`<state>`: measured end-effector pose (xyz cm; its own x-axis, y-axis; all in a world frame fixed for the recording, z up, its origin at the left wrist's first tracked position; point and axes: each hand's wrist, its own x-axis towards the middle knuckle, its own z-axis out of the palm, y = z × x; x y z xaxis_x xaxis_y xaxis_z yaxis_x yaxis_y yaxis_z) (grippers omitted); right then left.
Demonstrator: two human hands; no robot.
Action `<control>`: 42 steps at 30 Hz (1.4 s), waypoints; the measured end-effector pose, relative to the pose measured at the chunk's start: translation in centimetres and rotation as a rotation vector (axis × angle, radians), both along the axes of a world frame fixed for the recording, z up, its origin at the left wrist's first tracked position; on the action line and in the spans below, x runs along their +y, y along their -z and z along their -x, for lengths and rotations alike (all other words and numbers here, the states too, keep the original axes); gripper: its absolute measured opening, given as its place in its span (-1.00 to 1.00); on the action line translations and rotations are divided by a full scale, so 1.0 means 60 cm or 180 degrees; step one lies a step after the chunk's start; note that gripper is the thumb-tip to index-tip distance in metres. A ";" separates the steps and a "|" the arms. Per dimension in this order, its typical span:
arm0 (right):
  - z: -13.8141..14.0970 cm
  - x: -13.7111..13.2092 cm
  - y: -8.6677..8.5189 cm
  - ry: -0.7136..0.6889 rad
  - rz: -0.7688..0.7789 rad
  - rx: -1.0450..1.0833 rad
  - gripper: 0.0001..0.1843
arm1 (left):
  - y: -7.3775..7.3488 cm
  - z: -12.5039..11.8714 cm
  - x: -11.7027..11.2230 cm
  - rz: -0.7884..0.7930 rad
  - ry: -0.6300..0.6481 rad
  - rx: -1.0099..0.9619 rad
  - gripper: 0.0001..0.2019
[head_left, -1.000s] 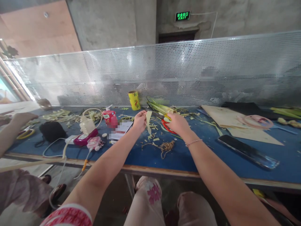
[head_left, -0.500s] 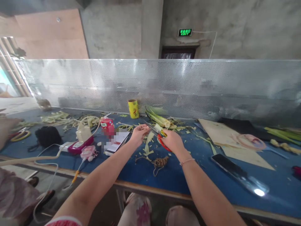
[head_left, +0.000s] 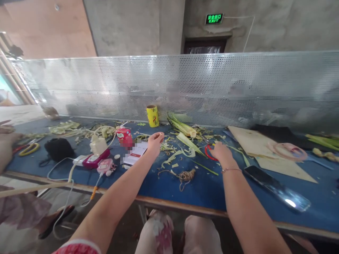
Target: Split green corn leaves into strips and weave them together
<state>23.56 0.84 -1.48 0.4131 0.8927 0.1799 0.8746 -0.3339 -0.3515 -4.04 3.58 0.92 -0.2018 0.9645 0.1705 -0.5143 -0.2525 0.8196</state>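
Observation:
My right hand [head_left: 221, 152] is closed on the red handle of a pair of scissors [head_left: 208, 151], low over the blue table; the blades point away and are partly hidden. My left hand [head_left: 155, 140] hovers above the white-screened phone [head_left: 135, 154], its fingertips pinched; whatever is between them is too small to make out. Between the hands lie a pale green strip of stalk [head_left: 188, 142], thin peelings and a slim green stem [head_left: 205, 168]. Behind them rests a bundle of cut green stalks [head_left: 182, 126]. Closer to me sits a tangle of brown twine [head_left: 186, 175].
A yellow roll [head_left: 152, 116] stands before the perforated metal screen [head_left: 148, 81]. Leftward are a red drink carton [head_left: 124, 137], a power strip [head_left: 96, 158] with cables and a black pouch [head_left: 59, 149]. Rightward lie cardboard [head_left: 287, 169] and a dark phone [head_left: 277, 188]. Another person sits at far left.
My right hand has moved right with the scissors, away from my left hand. The pale stalk strip and slim stem now lie on the table between them. The view has tilted down slightly.

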 end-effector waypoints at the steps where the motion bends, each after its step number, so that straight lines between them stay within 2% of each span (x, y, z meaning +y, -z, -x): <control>1: 0.001 -0.001 0.001 0.0066 -0.0053 -0.0014 -0.52 | 0.000 -0.001 0.000 0.0000 -0.0037 0.0001 -0.85; 3: 0.014 -0.001 0.001 0.0001 -0.0418 -0.0143 -0.52 | 0.000 -0.003 0.000 -0.0065 -0.0053 0.0046 -0.85; 4: 0.026 0.000 0.001 -0.0181 -0.0676 -0.0215 -0.55 | 0.000 -0.004 -0.001 -0.0110 -0.0027 0.0103 -0.85; 7: 0.082 0.001 -0.001 -0.1320 -0.1488 -0.0106 -0.71 | 0.000 -0.007 -0.004 -0.0149 0.0148 0.0342 -0.81; 9: 0.126 -0.001 0.000 -0.2056 -0.1935 0.0214 -0.71 | 0.001 -0.012 -0.009 -0.0111 0.0314 0.0496 -0.76; 11: 0.162 -0.006 0.002 -0.2609 -0.2096 0.0483 -0.65 | 0.001 -0.019 -0.016 -0.0096 0.0497 0.0630 -0.70; 13: 0.183 -0.010 0.004 -0.2890 -0.2116 0.0582 -0.60 | 0.000 -0.026 -0.023 -0.0107 0.0679 0.0746 -0.65; 19: 0.176 -0.006 0.000 -0.3253 -0.2058 0.0788 -0.57 | 0.004 -0.042 -0.040 -0.0179 0.1176 0.1069 -0.58; 24: 0.166 0.002 -0.001 -0.3341 -0.1942 0.0849 -0.69 | 0.010 -0.042 -0.036 0.0048 0.1135 0.1181 -0.52; 30: 0.170 -0.003 -0.004 -0.3235 -0.1982 0.1062 -0.74 | 0.000 -0.038 -0.038 0.0304 0.1367 0.1150 -0.54; 34: 0.173 -0.008 -0.006 -0.3150 -0.2164 0.1048 -0.75 | -0.006 -0.037 -0.043 0.0316 0.1472 0.1012 -0.54; 37: 0.173 -0.009 -0.005 -0.3255 -0.2395 0.0963 -0.75 | -0.009 -0.036 -0.047 0.0394 0.1566 0.1003 -0.55; 42: 0.173 -0.011 -0.004 -0.3332 -0.2405 0.0903 -0.83 | -0.013 -0.037 -0.050 0.0650 0.1434 0.1206 -0.55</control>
